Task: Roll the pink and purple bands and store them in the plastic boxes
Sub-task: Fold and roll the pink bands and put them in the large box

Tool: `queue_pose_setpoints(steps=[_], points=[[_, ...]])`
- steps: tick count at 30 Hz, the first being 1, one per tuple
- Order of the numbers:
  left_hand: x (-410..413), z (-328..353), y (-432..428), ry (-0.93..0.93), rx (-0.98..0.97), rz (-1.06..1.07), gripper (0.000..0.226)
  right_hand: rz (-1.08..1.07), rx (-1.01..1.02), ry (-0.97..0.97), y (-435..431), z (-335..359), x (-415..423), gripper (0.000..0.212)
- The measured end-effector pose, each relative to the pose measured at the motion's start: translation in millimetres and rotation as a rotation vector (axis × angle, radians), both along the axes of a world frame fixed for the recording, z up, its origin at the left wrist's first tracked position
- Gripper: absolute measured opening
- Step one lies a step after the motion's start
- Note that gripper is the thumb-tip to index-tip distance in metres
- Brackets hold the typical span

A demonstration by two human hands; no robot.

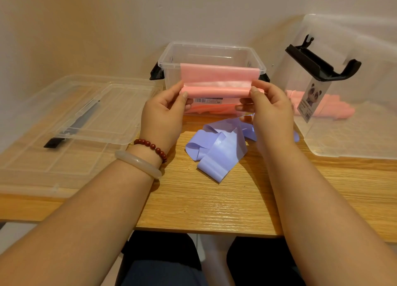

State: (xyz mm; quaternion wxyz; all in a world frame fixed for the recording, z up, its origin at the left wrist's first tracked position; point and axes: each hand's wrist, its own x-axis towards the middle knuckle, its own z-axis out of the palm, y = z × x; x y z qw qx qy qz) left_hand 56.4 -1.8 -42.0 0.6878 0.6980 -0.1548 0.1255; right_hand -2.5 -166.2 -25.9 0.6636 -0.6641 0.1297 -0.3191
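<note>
A pink band (217, 91) is stretched flat between my two hands, its lower end curled into a small roll. My left hand (163, 111) pinches the roll's left end and my right hand (266, 107) pinches its right end. The band's free length hangs over the front rim of an open clear plastic box (211, 49) with black latches. More pink material shows through the box's front wall. A purple band (219, 148) lies loose and crumpled on the wooden table just below my hands. A second clear box (343, 88) on the right holds several pink rolls.
Two clear lids (71, 122) lie stacked on the left, one with a black handle strip. The right-hand box has a black handle (320, 62) and a panda label. The table's front edge (204, 232) runs close to my lap. A wall stands right behind the boxes.
</note>
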Motion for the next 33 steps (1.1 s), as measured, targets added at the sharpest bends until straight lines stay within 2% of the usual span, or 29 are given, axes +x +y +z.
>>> queue_pose_setpoints(steps=[10, 16, 19, 25, 33], points=[[3, 8, -6, 0.038, 0.130, 0.086, 0.031, -0.032, -0.023, 0.024, 3, 1, 0, 0.031], [6, 20, -14, 0.113, 0.117, 0.072, 0.018, -0.066, -0.033, 0.013, 1, 1, 0, 0.023], [7, 24, -19, 0.112, 0.147, 0.073, 0.023, -0.076, -0.055, 0.034, 1, 0, 2, 0.024], [5, 10, -17, 0.001, 0.098, 0.044, 0.025, -0.060, -0.071, 0.007, -1, -1, 3, 0.022], [5, 6, -10, 0.033, -0.019, -0.038, 0.025, -0.069, -0.105, -0.015, -5, -5, 8, 0.012]])
